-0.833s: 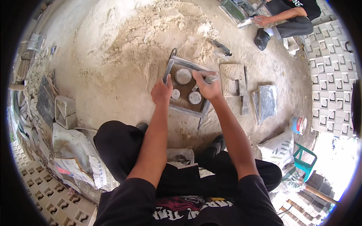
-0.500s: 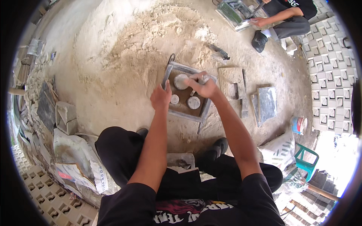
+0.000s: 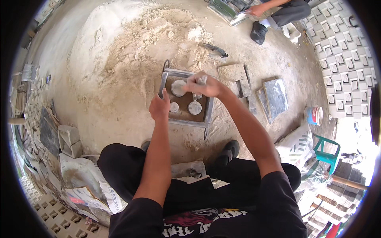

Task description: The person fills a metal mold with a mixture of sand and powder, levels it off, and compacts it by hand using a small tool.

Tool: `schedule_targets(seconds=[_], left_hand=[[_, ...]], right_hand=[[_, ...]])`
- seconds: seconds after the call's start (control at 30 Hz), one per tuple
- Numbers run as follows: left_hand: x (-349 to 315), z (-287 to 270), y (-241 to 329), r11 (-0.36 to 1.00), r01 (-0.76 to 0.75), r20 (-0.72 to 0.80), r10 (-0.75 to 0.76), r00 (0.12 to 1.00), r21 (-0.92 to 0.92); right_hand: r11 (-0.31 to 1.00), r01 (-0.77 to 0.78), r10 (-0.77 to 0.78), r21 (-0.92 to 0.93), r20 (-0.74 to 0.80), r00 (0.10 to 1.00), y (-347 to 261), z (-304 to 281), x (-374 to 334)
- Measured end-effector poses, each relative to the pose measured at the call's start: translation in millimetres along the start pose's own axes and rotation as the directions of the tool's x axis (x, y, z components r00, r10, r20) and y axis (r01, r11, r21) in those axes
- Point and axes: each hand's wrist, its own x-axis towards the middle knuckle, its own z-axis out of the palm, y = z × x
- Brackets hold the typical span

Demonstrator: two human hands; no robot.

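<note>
A square grey metal mould frame (image 3: 185,122) stands on the ground in front of me, with sandy material inside it. Several round pale discs of different sizes, among them a round disc (image 3: 194,108) near its front, rise from that fill. My left hand (image 3: 159,107) is closed on the frame's left side, thumb along the edge. Over the frame's right part, my right hand (image 3: 204,85) grips a short grey rod-like tool (image 3: 195,96), whose lower end points down among the discs. Slight blur and the fingers hide the tool's full shape.
A heap of sandy powder (image 3: 147,49) spreads beyond the frame. A dark-handled tool (image 3: 215,50) lies near it. To the right are a flat slab (image 3: 230,73), stacked plates (image 3: 274,99), a bucket (image 3: 314,116) and a green stool (image 3: 328,152). A co-worker's hand (image 3: 257,10) works at the top right.
The whole view has shifted, so the frame sits a little further left. My left hand stays at the frame's side, and my right hand still holds the tool over it.
</note>
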Motion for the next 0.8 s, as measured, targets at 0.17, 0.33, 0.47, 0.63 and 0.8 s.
schedule_targets(seconds=[0.17, 0.33, 0.47, 0.63, 0.8], left_hand=[[1.0, 2.1, -1.7, 1.0, -0.012, -0.013, 0.012, 1.0, 0.002], [-0.4, -1.4, -2.1, 1.0, 0.024, 0.016, -0.024, 1.0, -0.003], [9.3, 5.3, -16.4, 0.996, 0.017, -0.05, -0.021, 0.999, -0.084], [0.9, 7.7, -6.4, 0.993, -0.04, -0.141, 0.024, 0.99, -0.112], [1.1, 6.2, -7.4, 0.996, 0.032, -0.062, -0.038, 0.997, -0.086]], right_hand=[[0.959, 0.142, -0.031, 0.245, -0.409, 0.912, 5.8, 15.0, -20.1], [0.953, -0.096, 0.18, 0.288, -0.283, 0.942, -9.8, 5.8, -17.1], [0.955, 0.268, -0.296, -0.129, -0.351, 0.888, -5.3, 15.6, -49.0], [0.899, 0.124, 0.187, 0.421, -0.623, 0.76, 4.0, 30.2, -27.8], [0.991, 0.13, -0.084, 0.019, -0.673, 0.735, -2.6, 51.8, -19.1]])
